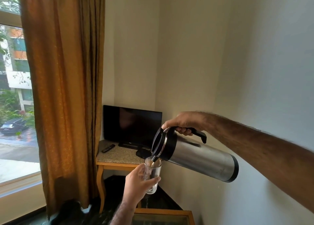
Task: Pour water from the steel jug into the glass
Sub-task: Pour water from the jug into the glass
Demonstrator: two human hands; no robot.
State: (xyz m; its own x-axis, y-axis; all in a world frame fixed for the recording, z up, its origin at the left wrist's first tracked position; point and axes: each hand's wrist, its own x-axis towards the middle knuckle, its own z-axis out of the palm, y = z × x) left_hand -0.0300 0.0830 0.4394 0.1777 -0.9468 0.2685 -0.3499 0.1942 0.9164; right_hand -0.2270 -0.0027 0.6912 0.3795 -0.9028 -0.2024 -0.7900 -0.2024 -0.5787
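My right hand (182, 123) grips the black handle of the steel jug (200, 156), which is tipped almost horizontal with its black lid and spout pointing left and down. The spout hangs just over the rim of a clear glass (153, 173). My left hand (137, 182) holds that glass upright in mid-air, fingers wrapped around its lower half. A thin stream of water seems to run from the spout into the glass. How much water is in the glass is hard to tell.
Behind the glass stands a small wooden table (117, 156) with a stone top, bearing a dark TV (132, 124) and a remote (108, 148). A brown curtain (66, 88) and a window are at left. A wall is close on the right. A glass-topped table (163, 218) lies below.
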